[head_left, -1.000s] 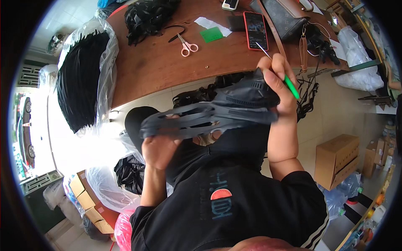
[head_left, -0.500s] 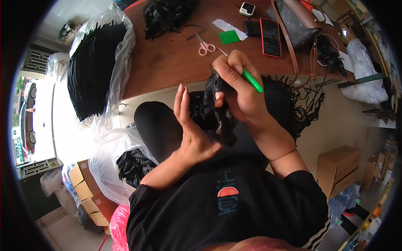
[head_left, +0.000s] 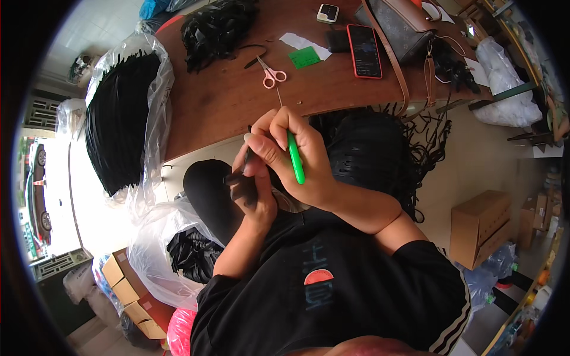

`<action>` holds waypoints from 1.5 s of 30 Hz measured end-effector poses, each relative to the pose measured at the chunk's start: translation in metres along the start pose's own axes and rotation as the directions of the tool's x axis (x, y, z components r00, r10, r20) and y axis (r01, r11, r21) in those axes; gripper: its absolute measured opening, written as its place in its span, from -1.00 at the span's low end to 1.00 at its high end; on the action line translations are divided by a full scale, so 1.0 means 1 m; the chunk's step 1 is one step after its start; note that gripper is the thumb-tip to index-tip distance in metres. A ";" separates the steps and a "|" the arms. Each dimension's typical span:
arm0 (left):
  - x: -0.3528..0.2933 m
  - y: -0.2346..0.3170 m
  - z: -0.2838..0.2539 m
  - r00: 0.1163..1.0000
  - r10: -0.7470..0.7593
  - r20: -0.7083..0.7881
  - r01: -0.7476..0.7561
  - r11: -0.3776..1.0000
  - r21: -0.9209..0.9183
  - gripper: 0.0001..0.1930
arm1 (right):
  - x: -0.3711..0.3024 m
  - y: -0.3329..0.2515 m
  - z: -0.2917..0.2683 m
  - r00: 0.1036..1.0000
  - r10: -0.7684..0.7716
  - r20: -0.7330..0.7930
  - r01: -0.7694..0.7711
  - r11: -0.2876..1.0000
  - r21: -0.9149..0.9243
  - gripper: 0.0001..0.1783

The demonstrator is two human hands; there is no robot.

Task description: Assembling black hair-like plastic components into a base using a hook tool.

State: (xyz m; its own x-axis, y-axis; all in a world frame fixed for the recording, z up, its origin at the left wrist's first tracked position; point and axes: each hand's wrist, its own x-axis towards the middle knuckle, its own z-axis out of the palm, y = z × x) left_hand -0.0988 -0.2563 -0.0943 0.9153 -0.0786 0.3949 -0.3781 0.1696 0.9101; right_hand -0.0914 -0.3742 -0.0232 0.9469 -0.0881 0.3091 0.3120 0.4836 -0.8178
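In my right hand [head_left: 306, 157] is a tool with a green handle [head_left: 295, 157] and a thin metal shaft that points away toward the table; its tip is too fine to make out. My left hand [head_left: 259, 193] is closed on a black strap [head_left: 244, 188], which is partly blurred and partly covered by the fingers. Both hands meet above my lap, the right fingers touching or nearly touching the left. Pink-handled scissors [head_left: 274, 77] lie on the table just beyond the hands. A heap of black straps [head_left: 362, 148] rests on my right thigh.
The brown wooden table [head_left: 225, 113] holds black straps [head_left: 214, 29], a green card [head_left: 304, 57], a red-edged phone [head_left: 364, 52] and a handbag [head_left: 404, 35]. A plastic-wrapped black bundle [head_left: 122, 118] leans at the left. Cardboard boxes [head_left: 481, 228] stand on the floor.
Both hands have shifted left. A bulky black piece between them is no longer seen there; the left hand, spread before, is now closed on a black strap. The green handle has turned more upright.
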 end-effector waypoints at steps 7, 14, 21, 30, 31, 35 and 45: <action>-0.001 0.042 -0.015 0.835 -0.546 -0.071 0.491 0.797 -0.353 -0.73 | 0.003 0.012 -0.054 0.985 -0.132 0.113 0.170 0.868 -0.467 -0.63; -0.005 0.029 -0.021 0.689 -0.724 -0.014 0.618 0.598 -0.510 -0.64 | -0.024 0.037 -0.054 0.997 0.035 -0.062 -0.058 0.913 -0.404 -0.60; 0.001 0.017 -0.019 0.788 -0.614 -0.035 0.594 0.775 -0.216 -0.77 | -0.030 0.042 -0.049 0.996 -0.088 0.012 0.082 0.858 -0.506 -0.59; 0.000 0.014 -0.019 0.746 -0.663 0.055 0.654 0.716 -0.246 -0.79 | -0.034 0.040 -0.060 0.995 -0.093 -0.040 0.063 0.880 -0.471 -0.55; 0.000 0.013 -0.018 0.745 -0.665 0.055 0.654 0.711 -0.257 -0.81 | -0.034 0.040 -0.060 0.995 -0.093 -0.041 0.063 0.880 -0.471 -0.55; 0.000 0.007 -0.017 0.786 -0.617 0.040 0.613 0.770 -0.177 -0.85 | -0.033 0.035 -0.063 0.996 -0.083 -0.039 0.052 0.865 -0.499 -0.56; 0.000 0.011 -0.014 0.826 -0.564 0.012 0.560 0.817 -0.140 -0.88 | -0.034 0.034 -0.094 0.976 0.123 -0.180 -0.158 0.969 -0.192 -0.74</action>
State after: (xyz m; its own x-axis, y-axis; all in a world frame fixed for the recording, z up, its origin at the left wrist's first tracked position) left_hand -0.1007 -0.2405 -0.0859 0.9674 -0.1723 -0.1854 0.2228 0.2316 0.9470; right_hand -0.1052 -0.4360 -0.1072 0.9765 -0.1831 0.1134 0.1675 0.3147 -0.9343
